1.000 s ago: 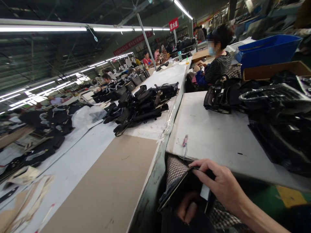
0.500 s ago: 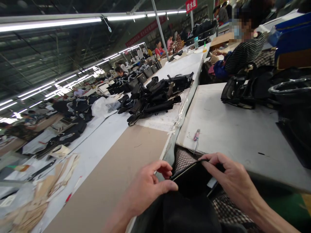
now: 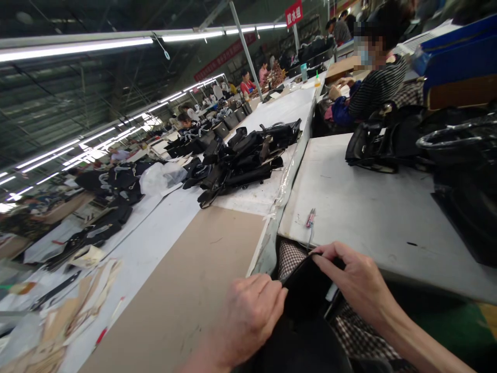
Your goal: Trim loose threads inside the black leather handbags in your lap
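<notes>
A black bag (image 3: pixel 306 331) rests in my lap with its mouth facing up and its inside dark. My right hand (image 3: pixel 351 269) pinches the bag's far rim between thumb and fingers. At the near left edge of the mouth, my left hand (image 3: pixel 252 316) is closed on the rim, knuckles up and fingertips partly hidden. A small pale tag or strip (image 3: pixel 331 292) shows inside the opening by my right hand. Checked cloth (image 3: pixel 291 257) lies under and behind the bag.
Small pink-handled snips (image 3: pixel 310 217) lie on the white table (image 3: pixel 357 207) ahead. Black bags (image 3: pixel 462 155) stand at right, and a heap of black pieces (image 3: pixel 244 160) lies farther off. A red pen-like tool (image 3: pixel 101 335) is at left. A masked person (image 3: pixel 375 88) sits across.
My left hand has turned over from an open pinch to fingers closed on the rim, knuckles up. The right hand keeps its pinch. The view has shifted slightly.
</notes>
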Available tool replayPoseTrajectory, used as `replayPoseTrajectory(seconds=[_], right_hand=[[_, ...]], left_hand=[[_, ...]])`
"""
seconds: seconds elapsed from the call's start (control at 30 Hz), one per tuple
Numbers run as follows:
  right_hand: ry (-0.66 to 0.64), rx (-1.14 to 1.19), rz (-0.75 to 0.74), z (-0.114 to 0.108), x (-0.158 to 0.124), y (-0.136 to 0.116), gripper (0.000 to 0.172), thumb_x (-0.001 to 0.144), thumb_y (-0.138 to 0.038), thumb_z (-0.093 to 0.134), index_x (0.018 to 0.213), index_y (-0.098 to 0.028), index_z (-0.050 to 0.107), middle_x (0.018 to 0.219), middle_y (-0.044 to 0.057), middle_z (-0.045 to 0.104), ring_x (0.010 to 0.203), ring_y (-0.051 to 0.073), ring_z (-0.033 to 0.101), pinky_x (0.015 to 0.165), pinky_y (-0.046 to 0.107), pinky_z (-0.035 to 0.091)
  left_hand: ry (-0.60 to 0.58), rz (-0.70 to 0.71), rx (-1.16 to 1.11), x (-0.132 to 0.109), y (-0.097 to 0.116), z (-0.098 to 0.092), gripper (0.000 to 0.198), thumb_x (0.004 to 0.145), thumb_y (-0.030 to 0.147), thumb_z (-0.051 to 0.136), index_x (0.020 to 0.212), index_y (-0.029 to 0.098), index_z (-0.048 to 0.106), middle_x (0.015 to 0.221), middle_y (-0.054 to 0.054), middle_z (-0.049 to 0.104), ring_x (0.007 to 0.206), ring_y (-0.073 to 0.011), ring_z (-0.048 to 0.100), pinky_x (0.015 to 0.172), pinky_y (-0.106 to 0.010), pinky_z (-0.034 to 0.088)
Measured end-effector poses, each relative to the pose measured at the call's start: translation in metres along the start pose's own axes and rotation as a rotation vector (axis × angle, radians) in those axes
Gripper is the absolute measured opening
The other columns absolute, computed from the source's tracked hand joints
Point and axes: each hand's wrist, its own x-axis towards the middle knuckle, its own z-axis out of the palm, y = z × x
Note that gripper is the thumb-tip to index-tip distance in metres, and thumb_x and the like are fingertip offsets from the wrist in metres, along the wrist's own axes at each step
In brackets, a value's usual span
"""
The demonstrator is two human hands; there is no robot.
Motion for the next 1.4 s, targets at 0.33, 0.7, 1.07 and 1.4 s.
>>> replayPoseTrajectory(seconds=[0.33, 0.7, 1.07, 1.4], right_hand=[[-0.023, 0.027, -0.127, -0.004, -0.011, 0.003, 0.023, 0.085, -0.036, 0.057, 0.067, -0.023, 0.05, 0.093, 0.001, 0.071, 0.084, 0.02, 0.065, 0.079, 0.033, 0.045], [-0.17, -0.004, -0.274, -0.016, -0.016, 0.01, 0.008, 0.089, -0.022, 0.055, 0.081, -0.024, 0.053, 0.107, -0.001, 0.067, 0.095, 0.015, 0.064, 0.083, 0.027, 0.047], [0.018, 0.067, -0.301, -0.011, -0.02, 0.011, 0.015, 0.087, -0.023, 0.06, 0.073, -0.023, 0.054, 0.096, -0.002, 0.069, 0.089, 0.013, 0.065, 0.082, 0.021, 0.047], [0.048, 0.087, -0.136, -0.01, -0.022, 0.006, 0.018, 0.084, -0.026, 0.059, 0.068, -0.022, 0.054, 0.091, 0.0, 0.069, 0.083, 0.017, 0.064, 0.078, 0.027, 0.046]], left_hand=[[-0.303, -0.223, -0.443, 0.042, -0.005, -0.012, 0.012, 0.09, 0.025, 0.06, 0.083, 0.02, 0.069, 0.074, 0.003, 0.06, 0.068, -0.0105, 0.055, 0.063, -0.021, 0.039], [-0.084, 0.015, -0.484, 0.065, -0.004, 0.017, 0.017, 0.088, 0.011, 0.052, 0.079, 0.014, 0.067, 0.07, 0.0, 0.057, 0.065, -0.0102, 0.052, 0.06, -0.022, 0.037], [-0.035, -0.067, -0.533, 0.062, 0.0, 0.019, 0.016, 0.086, 0.012, 0.055, 0.073, 0.015, 0.065, 0.066, 0.001, 0.055, 0.061, -0.0096, 0.05, 0.057, -0.022, 0.035], [-0.099, -0.199, -0.628, 0.063, 0.004, 0.021, 0.013, 0.086, 0.016, 0.057, 0.08, 0.017, 0.068, 0.07, 0.0, 0.057, 0.062, -0.0111, 0.05, 0.058, -0.023, 0.039]])
